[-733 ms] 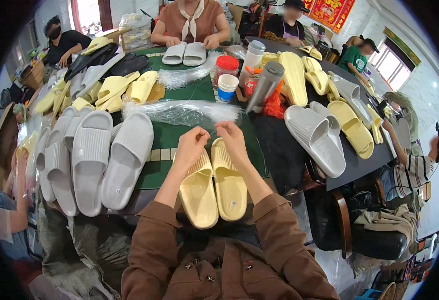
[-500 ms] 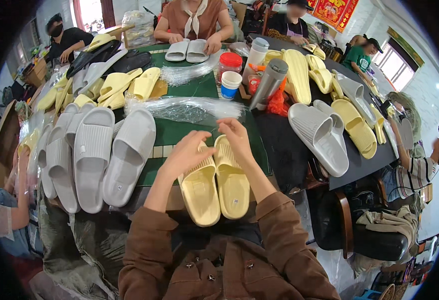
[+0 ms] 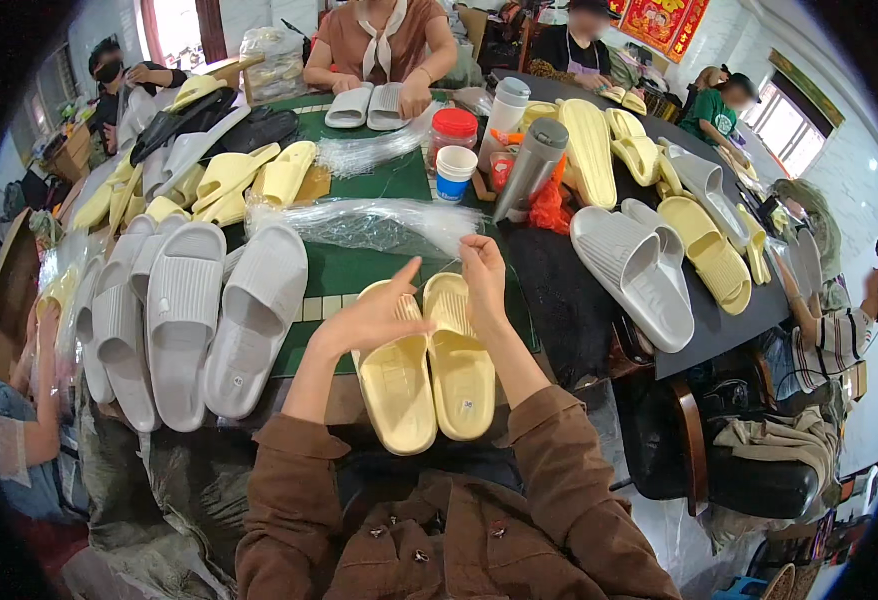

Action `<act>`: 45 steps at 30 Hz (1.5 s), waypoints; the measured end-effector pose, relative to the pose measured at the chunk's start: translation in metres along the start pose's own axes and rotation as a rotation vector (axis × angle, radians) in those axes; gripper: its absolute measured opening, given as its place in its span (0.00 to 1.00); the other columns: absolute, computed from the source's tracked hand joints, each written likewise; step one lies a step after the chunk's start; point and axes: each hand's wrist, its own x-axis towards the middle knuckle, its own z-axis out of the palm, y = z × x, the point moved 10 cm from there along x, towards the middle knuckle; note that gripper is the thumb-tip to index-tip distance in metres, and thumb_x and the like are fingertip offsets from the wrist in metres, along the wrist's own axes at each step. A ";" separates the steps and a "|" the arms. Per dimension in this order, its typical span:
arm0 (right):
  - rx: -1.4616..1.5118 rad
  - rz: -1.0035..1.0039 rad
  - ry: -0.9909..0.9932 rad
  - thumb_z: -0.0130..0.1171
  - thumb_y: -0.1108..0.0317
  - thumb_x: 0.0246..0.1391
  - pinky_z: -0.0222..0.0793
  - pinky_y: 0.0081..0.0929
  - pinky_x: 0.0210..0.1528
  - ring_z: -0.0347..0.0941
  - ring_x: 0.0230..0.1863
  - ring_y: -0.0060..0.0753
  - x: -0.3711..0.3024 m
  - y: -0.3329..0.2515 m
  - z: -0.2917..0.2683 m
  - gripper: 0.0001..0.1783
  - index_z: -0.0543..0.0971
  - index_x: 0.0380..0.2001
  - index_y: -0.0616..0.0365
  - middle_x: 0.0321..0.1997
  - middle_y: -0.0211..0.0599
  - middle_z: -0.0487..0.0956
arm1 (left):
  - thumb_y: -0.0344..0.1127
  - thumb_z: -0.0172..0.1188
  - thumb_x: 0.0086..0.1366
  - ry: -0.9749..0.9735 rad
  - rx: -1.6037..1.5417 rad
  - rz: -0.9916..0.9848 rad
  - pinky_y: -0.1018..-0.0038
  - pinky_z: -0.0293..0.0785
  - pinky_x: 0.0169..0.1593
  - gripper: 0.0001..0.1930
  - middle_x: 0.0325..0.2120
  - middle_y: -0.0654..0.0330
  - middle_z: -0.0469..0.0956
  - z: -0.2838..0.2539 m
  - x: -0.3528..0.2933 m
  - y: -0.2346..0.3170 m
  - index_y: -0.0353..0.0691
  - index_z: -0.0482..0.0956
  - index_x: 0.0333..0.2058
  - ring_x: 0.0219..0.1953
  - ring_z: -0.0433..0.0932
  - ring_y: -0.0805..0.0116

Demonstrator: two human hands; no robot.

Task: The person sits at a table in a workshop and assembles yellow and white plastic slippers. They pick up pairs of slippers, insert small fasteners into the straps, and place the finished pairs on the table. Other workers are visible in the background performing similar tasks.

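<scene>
A pair of pale yellow slide slippers lies side by side in front of me, toes away: a left slipper and a right slipper. My left hand is over the left slipper's strap, index finger and thumb spread apart, holding nothing. Beside the right slipper's toe, my right hand pinches thumb and forefinger together on what looks like a thin clear strand, barely visible. Just beyond the fingertips lies a bundle of clear plastic strands on the green mat.
Several grey slippers stand at my left, with yellow slippers behind. A paper cup, a red-lidded jar and a steel flask stand ahead. More slippers lie at right. Co-workers sit around the table.
My hands have drawn apart a little; the left fingers have spread and moved back over the strap, while the right has shifted slightly right, still pinching. The slippers have stayed put.
</scene>
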 end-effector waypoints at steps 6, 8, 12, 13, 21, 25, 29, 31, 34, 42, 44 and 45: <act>0.018 0.016 -0.009 0.54 0.72 0.57 0.57 0.17 0.35 0.60 0.32 0.15 0.002 0.005 -0.001 0.07 0.74 0.39 0.59 0.30 0.22 0.66 | 0.34 0.60 0.58 0.131 0.037 -0.073 0.69 0.75 0.44 0.13 0.35 0.51 0.82 -0.005 0.038 -0.028 0.33 0.80 0.40 0.38 0.81 0.60; -0.047 -0.027 0.014 0.54 0.71 0.58 0.60 0.19 0.39 0.63 0.35 0.17 0.000 0.002 -0.002 0.08 0.74 0.40 0.60 0.32 0.24 0.69 | 0.31 0.59 0.56 0.120 0.115 -0.153 0.69 0.75 0.43 0.11 0.35 0.52 0.82 -0.003 0.050 -0.039 0.36 0.81 0.38 0.38 0.81 0.61; -0.263 -0.132 0.089 0.54 0.69 0.58 0.65 0.23 0.46 0.70 0.42 0.23 -0.008 -0.015 -0.002 0.12 0.76 0.43 0.62 0.36 0.31 0.75 | 0.27 0.54 0.58 0.362 0.293 -0.064 0.60 0.74 0.41 0.05 0.31 0.50 0.79 -0.013 0.051 -0.019 0.38 0.79 0.32 0.37 0.79 0.51; -0.311 -0.157 0.102 0.54 0.68 0.59 0.66 0.24 0.47 0.71 0.43 0.25 -0.009 -0.019 -0.002 0.12 0.76 0.43 0.62 0.37 0.33 0.77 | 0.27 0.53 0.59 0.413 0.297 -0.036 0.59 0.73 0.40 0.06 0.31 0.50 0.79 -0.014 0.052 -0.015 0.38 0.79 0.32 0.37 0.78 0.49; -0.615 0.013 -0.241 0.56 0.64 0.57 0.70 0.26 0.42 0.76 0.41 0.25 -0.012 0.003 0.034 0.13 0.79 0.39 0.62 0.37 0.40 0.82 | 0.29 0.52 0.62 0.638 0.170 0.185 0.56 0.72 0.40 0.04 0.34 0.52 0.75 -0.020 0.047 -0.010 0.39 0.74 0.34 0.37 0.76 0.47; -0.501 -0.036 -0.161 0.55 0.66 0.57 0.66 0.20 0.36 0.71 0.34 0.20 -0.008 0.002 0.028 0.11 0.78 0.36 0.63 0.31 0.32 0.78 | 0.29 0.53 0.61 0.630 0.055 0.156 0.57 0.71 0.39 0.04 0.32 0.52 0.76 -0.023 0.045 -0.012 0.38 0.76 0.33 0.36 0.76 0.48; -0.222 -0.017 0.010 0.54 0.66 0.59 0.61 0.19 0.33 0.65 0.29 0.18 0.006 0.009 -0.004 0.09 0.76 0.33 0.62 0.26 0.26 0.72 | 0.27 0.55 0.60 0.500 0.022 0.096 0.63 0.72 0.38 0.05 0.29 0.51 0.77 -0.014 0.046 -0.014 0.34 0.77 0.33 0.33 0.77 0.54; -0.185 0.031 0.057 0.52 0.66 0.60 0.59 0.20 0.31 0.61 0.27 0.17 0.008 0.014 -0.011 0.09 0.75 0.33 0.61 0.24 0.25 0.67 | 0.27 0.56 0.60 0.472 0.055 0.064 0.66 0.72 0.38 0.05 0.29 0.50 0.78 -0.013 0.044 -0.020 0.32 0.78 0.33 0.32 0.78 0.56; -0.198 0.004 0.084 0.52 0.66 0.61 0.59 0.20 0.32 0.61 0.28 0.17 0.005 0.011 -0.010 0.09 0.74 0.32 0.61 0.25 0.25 0.68 | 0.28 0.56 0.60 0.450 0.121 0.057 0.66 0.72 0.38 0.06 0.30 0.49 0.78 -0.011 0.044 -0.028 0.32 0.78 0.34 0.32 0.78 0.56; -0.186 -0.003 0.087 0.52 0.66 0.61 0.61 0.21 0.35 0.63 0.30 0.19 0.003 0.009 -0.009 0.09 0.74 0.33 0.61 0.27 0.26 0.69 | 0.30 0.55 0.60 0.270 0.080 0.063 0.65 0.73 0.39 0.06 0.30 0.51 0.79 -0.002 0.043 -0.021 0.33 0.77 0.32 0.34 0.78 0.53; -0.221 -0.063 0.100 0.52 0.66 0.61 0.63 0.21 0.38 0.66 0.33 0.20 0.004 0.004 -0.012 0.09 0.75 0.35 0.61 0.28 0.28 0.72 | 0.30 0.55 0.60 0.366 0.172 0.052 0.60 0.73 0.39 0.04 0.29 0.52 0.78 -0.011 0.041 -0.011 0.37 0.77 0.32 0.35 0.77 0.51; -0.246 -0.116 0.113 0.52 0.65 0.61 0.64 0.21 0.40 0.68 0.34 0.21 0.004 0.001 -0.013 0.10 0.75 0.37 0.62 0.30 0.29 0.73 | 0.30 0.54 0.60 0.414 0.218 0.046 0.58 0.72 0.39 0.04 0.29 0.52 0.77 -0.015 0.041 -0.006 0.39 0.77 0.31 0.35 0.77 0.50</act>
